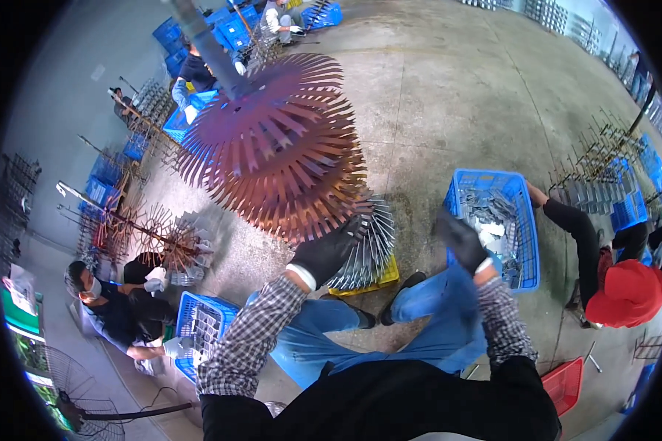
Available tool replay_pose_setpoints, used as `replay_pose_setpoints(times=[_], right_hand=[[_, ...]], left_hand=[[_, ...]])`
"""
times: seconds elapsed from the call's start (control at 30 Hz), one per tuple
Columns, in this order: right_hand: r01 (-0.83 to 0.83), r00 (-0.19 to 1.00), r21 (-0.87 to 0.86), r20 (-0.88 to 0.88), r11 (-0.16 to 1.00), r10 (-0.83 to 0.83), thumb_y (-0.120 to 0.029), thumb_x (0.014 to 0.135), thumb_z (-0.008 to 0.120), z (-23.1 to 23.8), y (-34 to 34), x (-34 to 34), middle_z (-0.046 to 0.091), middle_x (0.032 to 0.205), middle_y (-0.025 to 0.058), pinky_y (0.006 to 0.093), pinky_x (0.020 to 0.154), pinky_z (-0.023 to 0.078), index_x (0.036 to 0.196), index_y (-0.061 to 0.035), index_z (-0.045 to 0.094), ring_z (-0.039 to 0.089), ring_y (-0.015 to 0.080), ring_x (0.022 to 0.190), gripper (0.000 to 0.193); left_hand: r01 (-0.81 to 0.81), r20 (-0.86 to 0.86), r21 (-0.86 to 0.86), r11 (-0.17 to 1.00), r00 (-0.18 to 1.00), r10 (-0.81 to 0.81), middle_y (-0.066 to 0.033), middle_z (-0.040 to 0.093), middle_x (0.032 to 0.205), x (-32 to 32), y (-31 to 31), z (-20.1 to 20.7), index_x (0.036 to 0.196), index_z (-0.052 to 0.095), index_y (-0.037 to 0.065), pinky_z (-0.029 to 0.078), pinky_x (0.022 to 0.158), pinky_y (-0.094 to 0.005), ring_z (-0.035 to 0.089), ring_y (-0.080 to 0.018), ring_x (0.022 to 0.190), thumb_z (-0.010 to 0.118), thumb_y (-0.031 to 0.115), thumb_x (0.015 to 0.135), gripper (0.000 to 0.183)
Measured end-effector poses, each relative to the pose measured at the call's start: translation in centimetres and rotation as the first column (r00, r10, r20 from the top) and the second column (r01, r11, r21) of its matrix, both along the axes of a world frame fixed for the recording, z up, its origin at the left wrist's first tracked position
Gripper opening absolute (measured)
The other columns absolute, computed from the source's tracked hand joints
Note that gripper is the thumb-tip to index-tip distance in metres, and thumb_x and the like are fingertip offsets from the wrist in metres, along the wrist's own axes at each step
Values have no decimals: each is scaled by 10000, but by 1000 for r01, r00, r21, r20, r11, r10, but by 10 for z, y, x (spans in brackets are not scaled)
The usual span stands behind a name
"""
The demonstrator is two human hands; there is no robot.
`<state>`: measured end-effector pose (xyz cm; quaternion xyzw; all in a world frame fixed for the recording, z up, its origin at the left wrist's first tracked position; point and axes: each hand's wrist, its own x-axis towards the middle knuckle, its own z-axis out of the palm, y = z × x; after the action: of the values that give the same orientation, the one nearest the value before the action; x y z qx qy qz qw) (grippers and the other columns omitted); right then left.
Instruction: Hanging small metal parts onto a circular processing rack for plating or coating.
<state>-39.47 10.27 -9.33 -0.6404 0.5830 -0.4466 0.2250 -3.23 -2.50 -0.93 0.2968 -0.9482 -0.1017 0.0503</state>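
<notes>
A tall rack [272, 158] of stacked, purple and copper-coloured metal discs with many curved prongs stands before me on a grey pole. Its lowest tier carries a ring of thin silvery metal pieces [375, 242]. My left hand [327, 253], in a black glove, is at the near edge of this tier with its fingers bent together among the prongs; what they pinch is hidden. My right hand [461, 239], also black-gloved, is raised beside the left rim of a blue basket [532, 250] and blurred, its fingers not clear. Flat silvery metal pieces [493, 209] lie in the basket.
A yellow crate [386, 273] is under the rack, near my feet. At left, a masked person [114, 309] sits by another blue basket [232, 312]. At right, a person in a red hat [629, 290] touches my basket's far rim. A red basket [564, 386] stands behind right.
</notes>
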Motion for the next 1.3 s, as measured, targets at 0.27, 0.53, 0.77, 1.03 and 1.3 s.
replay_pose_setpoints(times=[0.27, 0.53, 0.77, 1.03, 1.3], right_hand=[[747, 657, 147, -316, 648, -685, -242, 1041, 572, -202, 133, -267, 676, 1393, 145, 382, 1065, 511, 1391, -33, 637, 655, 338, 1247, 413], [664, 748, 527, -481, 531, -457, -387, 886, 636, -247, 150, -240, 607, 1463, 209, 459, 1083, 493, 1513, -63, 523, 608, 440, 1261, 715], [658, 713, 643, -700, 393, -49, -523, 815, 716, -250, 109, -183, 692, 1298, 153, 505, 958, 538, 1502, -182, 510, 684, 394, 1106, 794], [433, 768, 510, -641, 744, -7, -420, 853, 696, -270, 105, -208, 754, 1010, 100, 494, 799, 556, 1081, -154, 773, 714, 361, 923, 359], [560, 728, 437, -665, 704, -167, -362, 926, 606, -248, 127, -240, 750, 940, 161, 486, 764, 537, 890, -79, 774, 686, 382, 833, 331]], left_hand=[[68, -405, 71, 995, 914, -33, -97, 736, 913, -15, -15, -19, 989, 752, 88, 510, 690, -402, 652, -300, 760, 636, 104, 865, 170], [-228, -49, -183, 956, 974, 223, -195, 713, 1270, -2, 2, 22, 1374, 622, 8, 583, 843, -381, 717, -349, 1052, 544, 189, 1047, 382], [-127, 276, -703, 699, 858, 433, -268, 684, 1227, 65, -9, -81, 1346, 624, -13, 592, 831, -421, 704, -382, 1000, 553, 396, 1045, 512], [-85, 233, -751, 655, 894, 383, -248, 691, 1182, 61, -5, -72, 1326, 621, -37, 590, 791, -423, 700, -373, 971, 564, 463, 1027, 585], [-78, 375, -411, 908, 894, 247, -187, 721, 966, 33, -6, -32, 1316, 653, 56, 515, 499, -426, 665, -294, 623, 574, 344, 1045, 403]])
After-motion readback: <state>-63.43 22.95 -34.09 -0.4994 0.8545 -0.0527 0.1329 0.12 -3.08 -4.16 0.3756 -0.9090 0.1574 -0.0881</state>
